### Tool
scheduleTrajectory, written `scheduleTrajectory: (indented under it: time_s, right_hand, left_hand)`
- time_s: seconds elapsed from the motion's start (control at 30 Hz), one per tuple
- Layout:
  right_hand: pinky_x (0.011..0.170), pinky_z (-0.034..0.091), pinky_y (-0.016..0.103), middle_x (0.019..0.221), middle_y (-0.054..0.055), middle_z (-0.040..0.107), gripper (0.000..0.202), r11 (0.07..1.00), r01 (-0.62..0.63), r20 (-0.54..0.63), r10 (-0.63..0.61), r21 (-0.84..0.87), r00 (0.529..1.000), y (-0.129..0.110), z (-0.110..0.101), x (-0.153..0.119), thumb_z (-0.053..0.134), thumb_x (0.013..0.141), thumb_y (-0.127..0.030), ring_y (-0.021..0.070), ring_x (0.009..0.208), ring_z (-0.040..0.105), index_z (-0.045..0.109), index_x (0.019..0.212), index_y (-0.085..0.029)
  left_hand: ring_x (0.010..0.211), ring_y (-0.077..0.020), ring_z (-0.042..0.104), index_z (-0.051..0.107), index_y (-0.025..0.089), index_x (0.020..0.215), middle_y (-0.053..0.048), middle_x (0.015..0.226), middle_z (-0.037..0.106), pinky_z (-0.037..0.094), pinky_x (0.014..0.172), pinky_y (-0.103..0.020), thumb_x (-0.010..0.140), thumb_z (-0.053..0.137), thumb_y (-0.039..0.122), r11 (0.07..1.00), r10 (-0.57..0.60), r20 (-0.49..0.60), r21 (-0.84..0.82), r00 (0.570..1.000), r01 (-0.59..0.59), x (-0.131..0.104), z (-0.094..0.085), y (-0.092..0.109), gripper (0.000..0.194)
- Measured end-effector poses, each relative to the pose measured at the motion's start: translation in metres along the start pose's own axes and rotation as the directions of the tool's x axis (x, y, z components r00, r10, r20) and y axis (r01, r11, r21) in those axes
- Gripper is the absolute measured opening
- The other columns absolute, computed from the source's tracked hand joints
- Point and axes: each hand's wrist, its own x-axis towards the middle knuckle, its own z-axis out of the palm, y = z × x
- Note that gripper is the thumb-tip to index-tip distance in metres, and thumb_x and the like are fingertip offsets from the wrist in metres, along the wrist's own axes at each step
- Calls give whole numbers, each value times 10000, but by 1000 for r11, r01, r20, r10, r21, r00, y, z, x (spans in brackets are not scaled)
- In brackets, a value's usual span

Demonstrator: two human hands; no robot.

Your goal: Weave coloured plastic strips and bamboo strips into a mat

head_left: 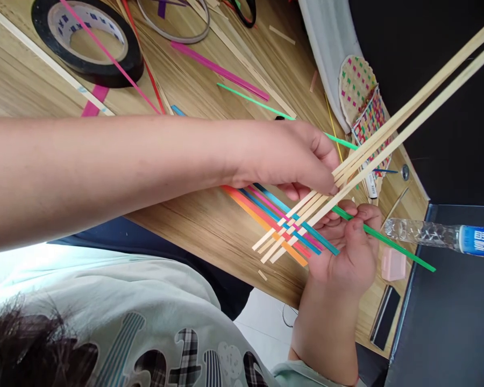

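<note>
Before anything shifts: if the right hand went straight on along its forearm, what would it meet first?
Probably the pale strips, slanting just ahead of the right hand's fingers, with the left hand at them. Depth is unclear; it might pass beneath.

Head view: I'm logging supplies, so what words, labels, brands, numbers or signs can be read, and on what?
"t": a plaid letter on the shirt; its neighbours are partly cut off or unclear.
Bottle label: white characters, too unclear to quote surely.
Tape roll, inside its core: blue marks, too blurred to read.
Small white item: dark print, too small to read.
</note>
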Motion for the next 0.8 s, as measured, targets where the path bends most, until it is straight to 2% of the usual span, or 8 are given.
scheduleTrajectory:
  time_s: [0.23, 0.47, 0.57, 0.7, 0.8]
  right_hand:
    - [670, 561, 246, 847, -42, 529, 216, 995, -5, 14, 6, -101, 1000, 1, 1, -1, 689, 821, -329, 88, 697, 612, 488, 847, -252]
    - [637, 570, 259, 833, -43, 570, 207, 996, -34, 16, 35, -83, 999, 1, 4, -1, 707, 811, -321, 100, 696, 638, 515, 844, -250]
    - [638, 578, 274, 841, -32, 613, 138, 981, 134, -18, -138, -143, 990, -1, 11, -3, 690, 815, -232, 111, 716, 646, 558, 855, -236]
    - [633, 592, 302, 797, -4, 635, 177, 865, 402, -69, -440, -299, 895, -6, 24, -6, 658, 765, -63, 143, 768, 649, 601, 868, -196]
    - [636, 603, 328, 777, -6, 642, 238, 757, 487, -5, -543, -435, 840, -9, 28, -8, 647, 722, -10, 157, 764, 659, 607, 871, -190]
  left_hand:
    - [581, -51, 554, 565, 113, 721, 16, 645, 583, 467, 536, -148, 810, 599, 22, 1000, 5, -14, -5, 1000, -5, -2, 1, -1, 132]
    - [575, -42, 565, 530, 112, 706, 20, 646, 597, 488, 526, -138, 841, 612, 19, 999, 8, 4, -40, 1000, -8, -2, 1, -2, 183]
    - [541, -47, 535, 521, 124, 679, 34, 589, 565, 493, 509, -159, 821, 638, 18, 1000, 27, -48, -7, 998, -28, -1, 1, -3, 213]
    - [535, -81, 562, 507, 146, 645, 34, 571, 570, 501, 516, -205, 777, 668, 22, 991, 50, -118, 128, 992, -35, 0, 1, -2, 242]
    - [524, -90, 562, 488, 168, 624, 50, 533, 550, 447, 493, -186, 737, 685, 64, 961, 54, -154, 277, 987, -9, 0, 1, -1, 250]
